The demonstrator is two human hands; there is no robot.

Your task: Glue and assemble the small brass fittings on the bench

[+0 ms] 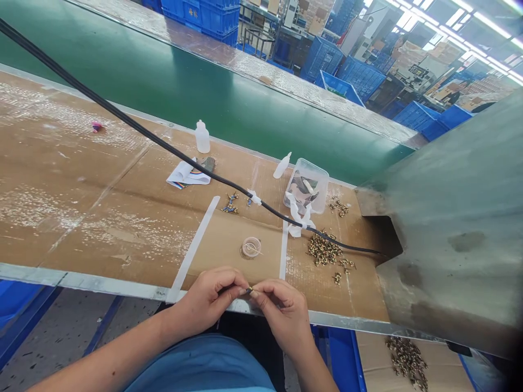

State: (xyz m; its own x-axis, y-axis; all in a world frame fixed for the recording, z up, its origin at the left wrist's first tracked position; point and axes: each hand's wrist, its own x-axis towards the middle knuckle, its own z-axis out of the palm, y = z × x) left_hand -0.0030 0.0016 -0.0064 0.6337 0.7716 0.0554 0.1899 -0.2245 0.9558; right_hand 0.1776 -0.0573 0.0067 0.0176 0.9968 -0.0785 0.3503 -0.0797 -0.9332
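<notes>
Both my hands meet at the front edge of the bench, pinching one small dark and gold-coloured part [249, 291] between them. My left hand [216, 294] has thumb and forefinger closed on its left end. On the other end, the fingertips of my right hand [281, 305] are closed too. The fingertips cover most of the part, so its exact kind is hidden. Just beyond my hands stands a small round clear cup [250, 247] with a thin pale stick in it. A pile of small gold and dark parts [324, 248] lies to the right.
A black cable [134, 124] crosses above the bench. Farther back are a clear plastic box [322, 182], a white squeeze bottle [202, 137], a smaller bottle [282, 166] and several blue-and-gold pieces [230, 203]. A metal panel [457, 218] rises at right; a green belt [196, 81] runs behind.
</notes>
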